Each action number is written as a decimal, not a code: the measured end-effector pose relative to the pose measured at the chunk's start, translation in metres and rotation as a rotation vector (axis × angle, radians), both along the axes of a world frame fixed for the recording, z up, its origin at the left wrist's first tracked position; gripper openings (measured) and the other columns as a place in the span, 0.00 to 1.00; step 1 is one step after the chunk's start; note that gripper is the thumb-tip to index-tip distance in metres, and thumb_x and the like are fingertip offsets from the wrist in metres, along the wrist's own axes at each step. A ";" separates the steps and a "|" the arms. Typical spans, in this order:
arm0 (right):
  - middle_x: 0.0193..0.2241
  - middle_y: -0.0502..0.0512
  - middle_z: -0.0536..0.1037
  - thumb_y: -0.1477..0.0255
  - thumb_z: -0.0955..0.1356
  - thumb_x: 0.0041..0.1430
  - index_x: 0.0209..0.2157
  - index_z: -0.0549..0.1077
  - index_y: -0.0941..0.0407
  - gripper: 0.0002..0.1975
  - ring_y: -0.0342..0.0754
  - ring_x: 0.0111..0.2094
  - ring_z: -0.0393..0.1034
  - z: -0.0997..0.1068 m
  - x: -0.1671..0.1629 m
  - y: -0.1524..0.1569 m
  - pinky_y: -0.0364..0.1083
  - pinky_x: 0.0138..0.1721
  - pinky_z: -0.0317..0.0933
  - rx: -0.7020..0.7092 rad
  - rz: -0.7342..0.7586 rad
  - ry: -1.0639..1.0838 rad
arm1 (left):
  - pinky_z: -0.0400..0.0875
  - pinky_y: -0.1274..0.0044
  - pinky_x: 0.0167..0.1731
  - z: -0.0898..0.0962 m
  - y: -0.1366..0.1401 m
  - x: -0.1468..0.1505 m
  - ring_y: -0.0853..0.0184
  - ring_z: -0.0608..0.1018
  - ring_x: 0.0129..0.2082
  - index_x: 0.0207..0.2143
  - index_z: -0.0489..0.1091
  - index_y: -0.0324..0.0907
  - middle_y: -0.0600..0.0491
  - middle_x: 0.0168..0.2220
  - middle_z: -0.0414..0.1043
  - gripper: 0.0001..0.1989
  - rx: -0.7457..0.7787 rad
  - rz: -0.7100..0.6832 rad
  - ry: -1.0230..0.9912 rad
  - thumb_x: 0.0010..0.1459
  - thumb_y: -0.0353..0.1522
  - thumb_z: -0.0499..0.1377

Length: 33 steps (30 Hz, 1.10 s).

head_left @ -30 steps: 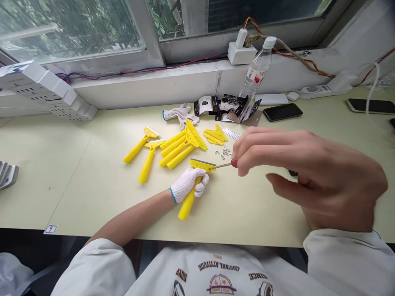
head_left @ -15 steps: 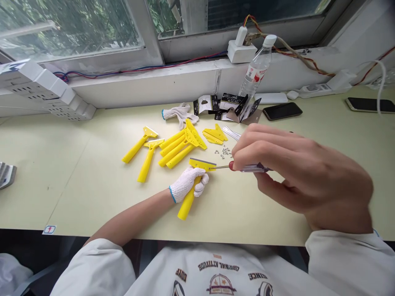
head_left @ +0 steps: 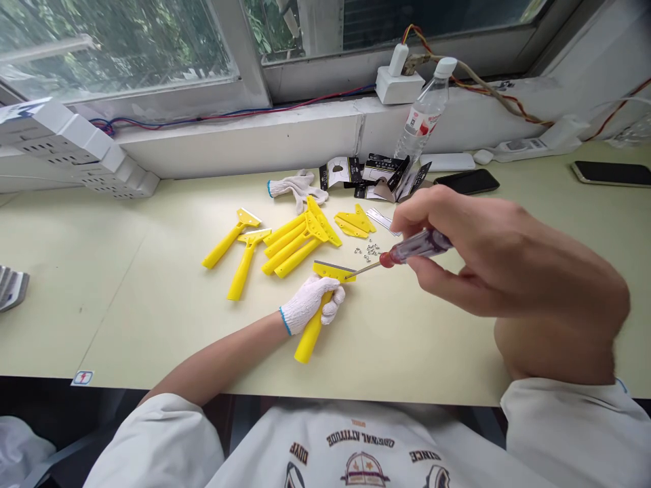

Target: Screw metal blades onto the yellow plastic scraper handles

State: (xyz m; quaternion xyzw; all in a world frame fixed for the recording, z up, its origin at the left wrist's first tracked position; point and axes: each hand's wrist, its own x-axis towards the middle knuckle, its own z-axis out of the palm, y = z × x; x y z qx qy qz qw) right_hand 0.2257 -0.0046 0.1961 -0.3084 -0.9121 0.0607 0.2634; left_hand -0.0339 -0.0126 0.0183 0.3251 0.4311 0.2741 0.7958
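The yellow plastic scraper with a dark-grey strip along its head (head_left: 312, 332) is in front of the person, its handle towards the near edge of the pale cream tabletop (head_left: 167, 291). The white-gloved left hand (head_left: 308, 306) is clamped round its neck; the bare right hand (head_left: 508, 261) grips the clear-handled screwdriver with a red collar (head_left: 420, 245), whose tip meets the right part of the head. The hands are apart, linked only by the tool.

This piece looks partway through fastening: the strip is seated, but how tight the screw is cannot be told. Left of the scraper, two yellow scrapers with pale edge strips (head_left: 243, 271) look finished. Just beyond it, a cluster of yellow scraper bodies (head_left: 299, 258) appears to await strips. Beyond and right of it lie flat yellow plates (head_left: 352, 224), small silvery screws (head_left: 373, 249) and thin pale strips (head_left: 382, 221), apparently unused.

Farther beyond the scraper are an off-white knitted glove (head_left: 300, 186), black-and-white printed cards (head_left: 340, 173) and a clear plastic bottle (head_left: 420, 129). Gloved fingers hide the scraper's neck, the right hand covers some tabletop to its right, and the screws seem close enough to get brushed.
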 end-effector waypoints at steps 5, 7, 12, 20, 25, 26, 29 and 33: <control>0.40 0.53 0.81 0.71 0.67 0.68 0.50 0.70 0.49 0.10 0.52 0.35 0.78 0.001 0.003 0.002 0.50 0.35 0.69 -0.150 0.129 0.035 | 0.60 0.81 0.11 0.000 0.000 0.000 0.76 0.61 0.15 0.48 0.69 0.41 0.58 0.29 0.68 0.15 0.004 0.005 0.003 0.60 0.37 0.63; 0.32 0.52 0.80 0.64 0.68 0.72 0.44 0.71 0.50 0.06 0.51 0.27 0.75 -0.002 0.003 0.004 0.50 0.28 0.64 -0.087 -0.035 0.015 | 0.60 0.81 0.11 -0.001 0.000 0.000 0.76 0.61 0.15 0.46 0.69 0.41 0.58 0.29 0.69 0.14 -0.001 0.006 0.002 0.60 0.37 0.63; 0.19 0.45 0.71 0.66 0.68 0.70 0.36 0.71 0.52 0.07 0.46 0.17 0.63 -0.005 0.006 0.007 0.48 0.23 0.54 0.042 -0.250 -0.050 | 0.60 0.81 0.11 -0.003 0.001 0.000 0.76 0.61 0.15 0.43 0.69 0.40 0.58 0.29 0.69 0.13 -0.007 0.006 -0.007 0.60 0.37 0.63; 0.33 0.46 0.80 0.69 0.72 0.65 0.42 0.72 0.50 0.06 0.43 0.27 0.72 0.003 0.011 0.008 0.45 0.31 0.67 -0.027 -0.026 0.078 | 0.60 0.81 0.11 -0.009 0.001 -0.005 0.76 0.61 0.15 0.38 0.69 0.40 0.57 0.28 0.68 0.11 -0.008 -0.029 -0.024 0.62 0.38 0.62; 0.37 0.47 0.80 0.65 0.78 0.63 0.43 0.77 0.50 0.10 0.45 0.35 0.76 -0.006 0.010 0.024 0.46 0.34 0.71 -0.202 -0.050 0.301 | 0.61 0.81 0.11 -0.005 0.002 -0.004 0.76 0.61 0.14 0.38 0.68 0.40 0.57 0.27 0.68 0.12 -0.024 -0.037 -0.024 0.60 0.39 0.63; 0.38 0.48 0.81 0.65 0.78 0.63 0.44 0.79 0.50 0.10 0.46 0.36 0.77 -0.008 0.009 0.029 0.46 0.36 0.72 -0.225 -0.072 0.369 | 0.61 0.81 0.11 -0.003 0.002 -0.004 0.76 0.61 0.14 0.38 0.68 0.41 0.58 0.26 0.68 0.12 -0.028 -0.040 -0.017 0.60 0.39 0.63; 0.38 0.49 0.80 0.63 0.78 0.64 0.45 0.81 0.50 0.11 0.45 0.36 0.76 -0.014 0.007 0.042 0.46 0.35 0.72 -0.232 -0.154 0.574 | 0.60 0.81 0.11 0.000 0.002 -0.002 0.75 0.61 0.13 0.36 0.67 0.41 0.58 0.24 0.67 0.12 -0.028 -0.047 0.005 0.59 0.39 0.63; 0.33 0.50 0.78 0.58 0.77 0.66 0.46 0.83 0.53 0.14 0.41 0.27 0.71 -0.021 0.018 0.062 0.44 0.25 0.64 -0.211 -0.288 0.690 | 0.59 0.80 0.11 0.002 0.002 -0.002 0.75 0.60 0.13 0.36 0.66 0.42 0.59 0.23 0.66 0.12 -0.024 -0.044 0.000 0.58 0.39 0.63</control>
